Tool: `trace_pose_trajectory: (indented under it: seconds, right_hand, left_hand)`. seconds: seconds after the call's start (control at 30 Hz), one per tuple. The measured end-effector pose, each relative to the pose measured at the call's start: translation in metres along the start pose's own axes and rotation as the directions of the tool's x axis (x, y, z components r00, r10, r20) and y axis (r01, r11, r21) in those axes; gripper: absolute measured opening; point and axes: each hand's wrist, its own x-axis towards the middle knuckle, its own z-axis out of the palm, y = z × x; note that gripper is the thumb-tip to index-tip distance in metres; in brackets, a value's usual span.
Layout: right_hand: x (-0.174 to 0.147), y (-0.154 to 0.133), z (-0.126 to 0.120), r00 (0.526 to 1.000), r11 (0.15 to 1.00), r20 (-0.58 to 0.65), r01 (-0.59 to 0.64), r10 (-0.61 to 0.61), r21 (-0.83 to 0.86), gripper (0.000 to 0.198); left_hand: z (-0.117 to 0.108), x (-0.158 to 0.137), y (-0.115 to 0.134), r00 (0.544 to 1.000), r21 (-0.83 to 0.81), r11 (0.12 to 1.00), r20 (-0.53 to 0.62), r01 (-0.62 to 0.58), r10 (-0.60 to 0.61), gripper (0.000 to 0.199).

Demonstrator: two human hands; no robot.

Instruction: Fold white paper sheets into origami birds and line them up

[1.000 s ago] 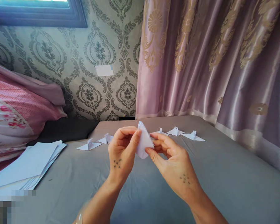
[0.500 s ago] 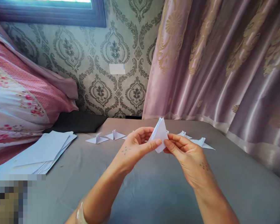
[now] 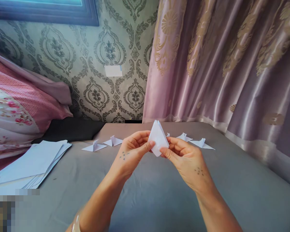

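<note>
Held up above the grey surface is a piece of white folded paper [image 3: 157,137], kite-shaped with a narrow layered tip pointing up. My left hand [image 3: 135,148] pinches its left edge, the thumb lying on the front face. On the right edge, my right hand [image 3: 183,153] grips it with thumb in front and fingers behind. Beyond the hands stand several white folded paper cranes in a row, among them one crane [image 3: 94,146] at the left end and another crane [image 3: 203,143] at the right end. My hands partly hide the middle of the row.
A stack of white paper sheets [image 3: 31,162] lies at the left. Behind it sits a flat black item [image 3: 70,127] beside pink floral fabric [image 3: 19,106]. The grey cloth-covered surface [image 3: 145,199] extends to the patterned wall and the mauve curtain [image 3: 195,80].
The folded paper has turned, so its broad front face now shows and its layered edge is on the right. My right thumb has moved onto its lower front. The view has shifted slightly right.
</note>
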Motion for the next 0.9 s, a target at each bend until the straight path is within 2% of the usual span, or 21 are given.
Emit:
trace_pose_trajectory:
  seconds: [0.17, 0.33, 0.43, 0.53, 0.6, 0.67, 0.73, 0.8, 0.87, 0.9]
  right_hand:
    - [0.000, -0.003, -0.002, 0.998, 0.999, 0.038, -0.049, 0.049, -0.007, 0.028]
    - [0.003, 0.000, -0.001, 0.997, 0.997, 0.043, -0.070, 0.069, 0.031, 0.031]
    - [0.008, 0.009, -0.001, 0.993, 0.993, 0.041, -0.115, 0.113, 0.041, 0.030]
    - [0.016, 0.022, -0.002, 0.979, 0.975, 0.005, -0.202, 0.203, 0.094, 0.033]
    - [0.021, 0.029, -0.003, 0.963, 0.956, -0.034, -0.260, 0.267, 0.139, 0.043]
    - [0.026, 0.034, -0.004, 0.951, 0.937, -0.040, -0.295, 0.308, 0.187, 0.045]
    - [0.028, 0.037, -0.005, 0.938, 0.911, -0.019, -0.330, 0.346, 0.249, 0.035]
    - [0.030, 0.037, -0.005, 0.923, 0.876, -0.001, -0.366, 0.386, 0.315, 0.029]
    - [0.030, 0.037, -0.005, 0.908, 0.848, 0.015, -0.396, 0.418, 0.352, 0.025]
    - [0.030, 0.038, -0.006, 0.902, 0.840, 0.025, -0.410, 0.430, 0.355, 0.024]
  left_hand:
    - [0.003, -0.002, 0.004, 1.000, 0.048, 0.999, 0.010, -0.006, 0.005, 0.030]
    - [0.004, 0.000, -0.001, 0.999, 0.125, 0.991, -0.008, 0.039, -0.038, 0.022]
    - [0.002, 0.004, -0.008, 0.997, 0.111, 0.991, -0.030, 0.070, -0.067, 0.027]
    - [0.000, 0.008, -0.017, 0.995, 0.083, 0.993, -0.052, 0.089, -0.085, 0.043]
    - [-0.002, 0.012, -0.022, 0.995, 0.094, 0.991, -0.025, 0.098, -0.096, 0.034]
    - [-0.005, 0.014, -0.027, 0.994, 0.152, 0.984, 0.030, 0.095, -0.101, 0.026]
    - [-0.009, 0.017, -0.031, 0.998, 0.299, 0.954, 0.055, 0.026, -0.044, 0.026]
    - [-0.013, 0.019, -0.035, 0.992, 0.501, 0.857, 0.034, -0.120, 0.119, 0.023]
    - [-0.016, 0.020, -0.038, 0.951, 0.640, 0.723, 0.041, -0.260, 0.306, 0.016]
    - [-0.016, 0.020, -0.040, 0.935, 0.659, 0.687, 0.070, -0.305, 0.348, 0.015]
